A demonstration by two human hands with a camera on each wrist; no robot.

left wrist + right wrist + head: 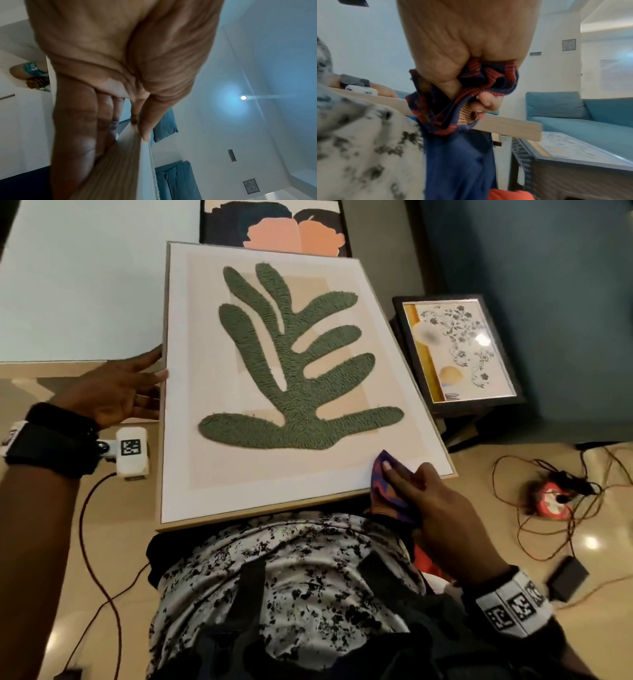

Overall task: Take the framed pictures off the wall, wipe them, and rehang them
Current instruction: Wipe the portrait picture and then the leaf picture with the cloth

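A large light-wood framed picture of a green leaf (291, 364) lies tilted across my lap. My left hand (150, 374) holds its left edge, thumb on the front and fingers behind; the left wrist view shows the wooden edge (120, 162) pinched between them. At the picture's lower right corner my right hand (404, 481) grips a bunched purple, red and orange patterned cloth (387, 484) and presses it on the white mat. In the right wrist view the cloth (453, 108) hangs over the frame's near edge (505, 125).
A small black-framed floral picture (459, 350) lies on a dark low table at right. Another picture with peach shapes (274, 227) stands behind the big one. Red cables and a round device (551, 498) lie on the tiled floor. A teal sofa (590, 115) stands beyond.
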